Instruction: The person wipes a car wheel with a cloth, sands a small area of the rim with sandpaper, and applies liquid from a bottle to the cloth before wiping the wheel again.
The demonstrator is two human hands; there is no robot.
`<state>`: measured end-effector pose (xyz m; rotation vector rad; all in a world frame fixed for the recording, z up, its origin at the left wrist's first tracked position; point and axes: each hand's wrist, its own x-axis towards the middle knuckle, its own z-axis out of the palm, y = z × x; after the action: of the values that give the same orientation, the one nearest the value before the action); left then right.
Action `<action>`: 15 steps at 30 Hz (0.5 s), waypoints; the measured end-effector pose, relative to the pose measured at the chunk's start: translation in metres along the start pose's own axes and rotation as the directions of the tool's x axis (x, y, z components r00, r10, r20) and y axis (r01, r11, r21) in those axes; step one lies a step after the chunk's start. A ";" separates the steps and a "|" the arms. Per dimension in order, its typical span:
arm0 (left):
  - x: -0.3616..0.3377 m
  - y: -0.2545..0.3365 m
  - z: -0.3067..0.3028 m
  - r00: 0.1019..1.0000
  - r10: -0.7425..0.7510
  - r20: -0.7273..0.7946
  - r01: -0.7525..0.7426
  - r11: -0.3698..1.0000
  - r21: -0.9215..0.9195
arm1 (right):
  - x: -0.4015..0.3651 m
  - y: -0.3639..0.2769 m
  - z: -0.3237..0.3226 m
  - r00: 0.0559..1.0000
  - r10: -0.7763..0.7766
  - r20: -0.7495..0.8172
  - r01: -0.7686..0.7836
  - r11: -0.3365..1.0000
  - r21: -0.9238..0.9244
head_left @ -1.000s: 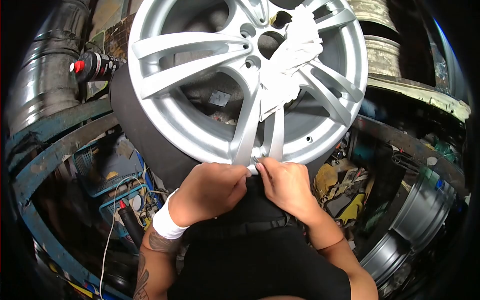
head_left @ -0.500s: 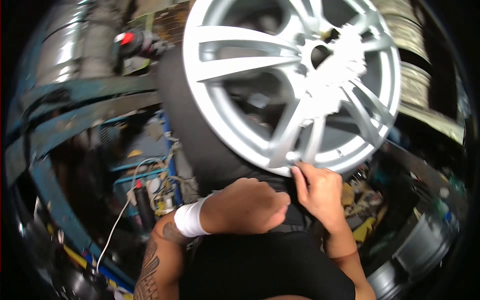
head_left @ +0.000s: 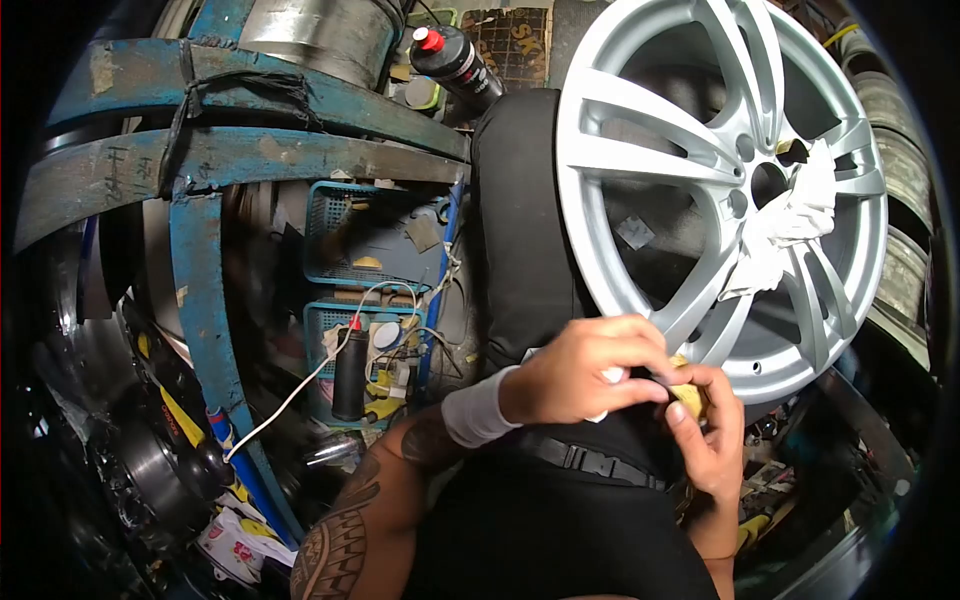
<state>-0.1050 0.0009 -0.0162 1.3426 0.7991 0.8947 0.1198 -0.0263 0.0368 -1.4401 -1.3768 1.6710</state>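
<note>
A silver multi-spoke wheel rim (head_left: 625, 155) lies across my lap on dark-clad legs. A crumpled white cloth (head_left: 790, 225) rests on its spokes near the hub. My left hand (head_left: 595, 370), with a pale wristband, is closed in a pinch on a small dark piece, and a bit of white shows in its palm. My right hand (head_left: 715, 425) is closed around a small yellow piece (head_left: 690, 397) at the rim's near edge. The fingertips of both hands meet at these pieces.
Blue metal beams (head_left: 300, 150) cross the left side. Turquoise baskets (head_left: 318, 240) hold tools and a black bottle (head_left: 350, 375). A red-capped bottle (head_left: 455, 65) stands at the top. Metal cylinders (head_left: 905, 165) are stacked on the right.
My left hand has come up to my right hand, and both are now together near the rim's lower edge. The yellow piece now shows. The view has shifted, so the wheel sits farther right.
</note>
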 end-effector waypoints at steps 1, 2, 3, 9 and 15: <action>-0.004 -0.002 -0.009 0.999 0.038 -0.027 -0.040 0.997 -0.060 | 0.002 0.004 0.004 0.997 -0.043 0.059 0.034 0.989 0.146; -0.013 0.000 -0.034 1.000 -0.018 0.010 0.018 0.999 -0.049 | -0.001 0.013 -0.008 0.974 0.011 0.224 -0.039 0.992 0.119; -0.024 0.004 -0.067 0.984 -0.141 0.112 0.151 0.985 -0.080 | 0.006 0.006 0.005 0.980 -0.065 0.190 0.005 0.954 0.301; -0.151 -0.072 -0.258 0.523 -0.748 -0.409 0.846 0.516 0.137 | 0.026 0.001 0.008 0.972 -0.206 0.110 0.220 0.966 -0.137; -0.171 -0.182 -0.298 0.346 -0.354 -0.869 0.908 -0.109 0.405 | 0.028 -0.004 0.007 0.950 -0.309 0.053 0.312 0.920 -0.238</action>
<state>-0.4334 -0.0179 -0.2236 1.1856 2.4988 -0.3293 0.1046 -0.0031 0.0294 -1.2542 -1.7657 1.3476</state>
